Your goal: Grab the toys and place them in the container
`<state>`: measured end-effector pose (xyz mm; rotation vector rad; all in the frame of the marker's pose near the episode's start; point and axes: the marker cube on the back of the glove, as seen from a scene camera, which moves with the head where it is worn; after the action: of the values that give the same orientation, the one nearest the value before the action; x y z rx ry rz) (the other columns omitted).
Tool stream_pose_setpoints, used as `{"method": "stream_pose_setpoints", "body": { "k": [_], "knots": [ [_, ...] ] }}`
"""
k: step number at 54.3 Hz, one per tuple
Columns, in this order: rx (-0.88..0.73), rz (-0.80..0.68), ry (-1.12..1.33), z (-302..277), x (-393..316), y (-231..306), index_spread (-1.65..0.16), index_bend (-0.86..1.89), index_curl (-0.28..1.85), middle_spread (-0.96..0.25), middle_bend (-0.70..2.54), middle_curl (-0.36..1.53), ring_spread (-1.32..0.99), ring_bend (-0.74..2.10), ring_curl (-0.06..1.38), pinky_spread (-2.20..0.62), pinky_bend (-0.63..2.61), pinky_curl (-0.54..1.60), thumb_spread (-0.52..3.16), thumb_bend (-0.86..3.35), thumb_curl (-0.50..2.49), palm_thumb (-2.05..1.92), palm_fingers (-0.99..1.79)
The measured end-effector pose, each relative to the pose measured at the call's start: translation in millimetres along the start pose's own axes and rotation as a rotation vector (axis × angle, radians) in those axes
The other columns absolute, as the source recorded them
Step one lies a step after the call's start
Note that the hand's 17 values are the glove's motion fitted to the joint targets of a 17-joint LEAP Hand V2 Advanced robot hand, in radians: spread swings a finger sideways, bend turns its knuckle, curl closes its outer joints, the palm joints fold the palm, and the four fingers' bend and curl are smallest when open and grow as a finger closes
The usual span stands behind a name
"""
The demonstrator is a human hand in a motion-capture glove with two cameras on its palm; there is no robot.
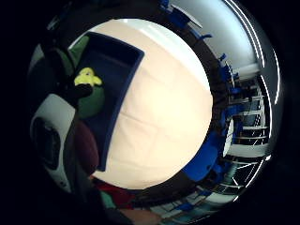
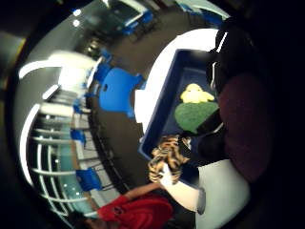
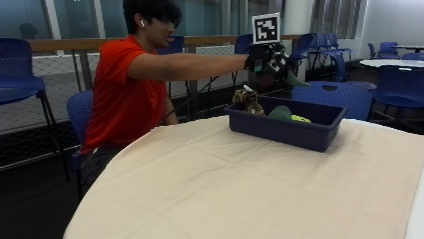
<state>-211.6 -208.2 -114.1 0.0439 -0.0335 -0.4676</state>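
Outside view: person seated at a round table covered in a cream cloth, right arm stretched out level, gloved right hand raised above the near end of a dark blue bin. Fingers look curled round a dark toy with a green point sticking out sideways and down; exact grip hard to make out from here.

Bin sits toward the far side of the table, long axis running across the picture, away from the person. Inside it: a striped tiger toy standing upright at the end nearest the person, a green toy and a yellow toy lower, mid-bin.

Thumb-side palm view adds what the outside view lacks: a maroon mass close against the palm, the tiger leaning on the bin's rim, yellow touching green on the bin floor.

Little-finger-side view: yellow toy on green, bin lying at the table's edge; tiger not seen.
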Motion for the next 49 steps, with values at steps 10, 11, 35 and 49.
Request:
{"method": "stream_pose_setpoints", "body": {
  "k": [10, 11, 35, 49],
  "knots": [
    [0.002, -0.023, 0.011, 2.6, -32.4, -7.7, -0.42, 0.31, 0.63, -0.35, 0.35, 0.31, -0.53, 0.83, 0.47, -0.46, 0.97, 0.37, 0.81, 0.13, 0.86, 0.65, 0.94],
    [-0.002, -0.044, 0.01, 3.5, -34.1, -7.3, -0.42, 0.31, 0.64, -0.36, 0.35, 0.31, -0.53, 0.83, 0.47, -0.46, 0.97, 0.37, 0.81, 0.13, 0.87, 0.65, 0.94],
    [-0.273, 0.08, 0.023, 27.2, -3.0, 15.6, -0.36, 0.05, 0.39, -0.05, 0.1, 0.2, 0.0, 0.33, 0.31, 0.0, 1.43, 0.46, 1.17, -0.05, 0.55, 0.07, -0.29],
    [-0.244, 0.182, -0.003, 27.4, 35.0, 48.8, -0.36, 0.1, 0.29, -0.04, 0.1, 0.18, 0.1, 0.27, 0.3, 0.09, 1.41, 0.42, 1.18, -0.04, 0.43, -0.03, -0.25]
  ]
}}
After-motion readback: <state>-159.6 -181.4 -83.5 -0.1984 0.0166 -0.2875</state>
